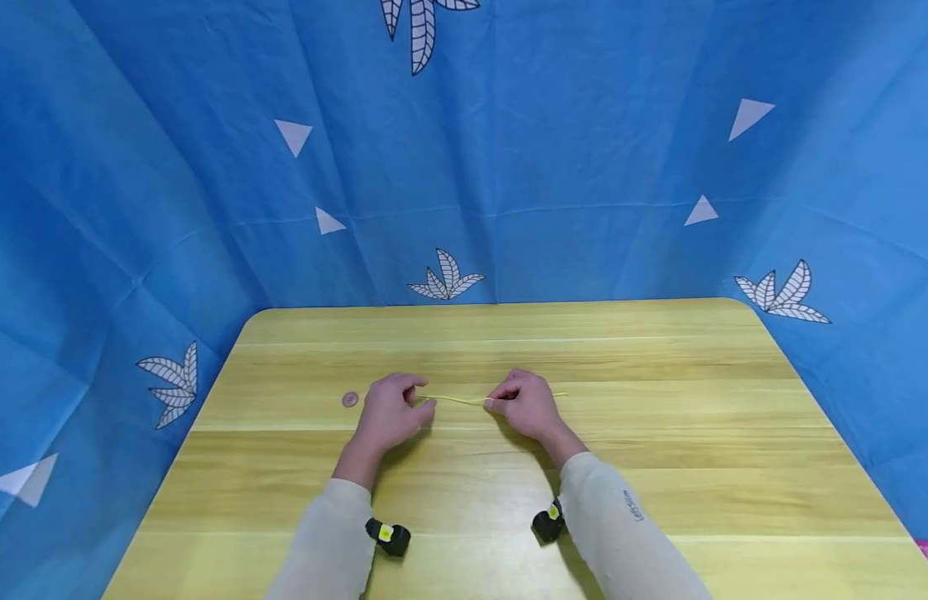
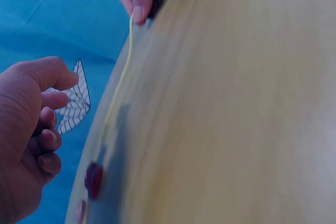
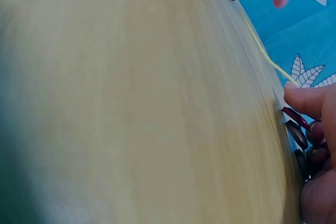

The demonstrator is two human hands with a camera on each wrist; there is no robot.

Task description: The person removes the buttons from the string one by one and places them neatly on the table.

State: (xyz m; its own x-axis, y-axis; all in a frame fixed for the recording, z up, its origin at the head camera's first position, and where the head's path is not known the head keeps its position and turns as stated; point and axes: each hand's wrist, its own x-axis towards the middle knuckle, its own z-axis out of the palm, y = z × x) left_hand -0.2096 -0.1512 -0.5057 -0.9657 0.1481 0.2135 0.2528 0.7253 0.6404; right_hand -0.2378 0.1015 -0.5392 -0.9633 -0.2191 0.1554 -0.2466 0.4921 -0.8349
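Note:
A thin yellow string (image 1: 458, 400) runs across the wooden table between the two hands. My right hand (image 1: 529, 406) pinches it between thumb and forefinger, and a short end sticks out beyond that hand. Beneath the right fingers, in the right wrist view, are several dark red and black button-like discs (image 3: 297, 135). My left hand (image 1: 392, 410) is over the string's other end, thumb and forefinger apart, nothing between them. A dark red disc (image 2: 93, 180) lies at that end in the left wrist view. Left of this hand lies a pinkish-brown button (image 1: 349, 399).
The light wooden table (image 1: 464, 342) has rounded far corners. A blue curtain (image 1: 569, 150) with white leaves and triangles hangs behind it and along both sides. A black wrist camera (image 1: 392, 537) is strapped on the left sleeve, another (image 1: 548, 523) on the right.

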